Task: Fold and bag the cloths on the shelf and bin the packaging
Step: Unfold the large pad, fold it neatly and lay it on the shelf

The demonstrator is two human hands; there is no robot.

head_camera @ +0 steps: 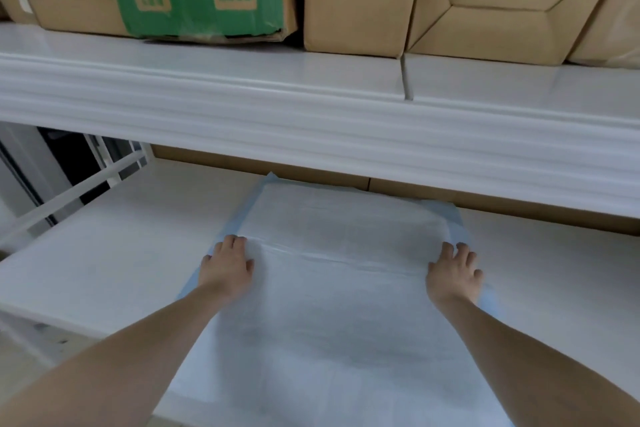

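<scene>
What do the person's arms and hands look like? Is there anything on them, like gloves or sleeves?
Both arms are bare all the way up, as far as the picture shows: no sleeves in sight. The left hand and the right hand have no gloves. No watch, bracelet or ring shows on either one. The nails look short and plain, though the picture is a bit blurry.

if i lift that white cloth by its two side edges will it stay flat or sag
The cloth will probably sag: it looks thin, creases between the left hand and right hand, and drapes over the shelf edge. It likely weighs little. On that smooth surface it may slide when pushed.
</scene>
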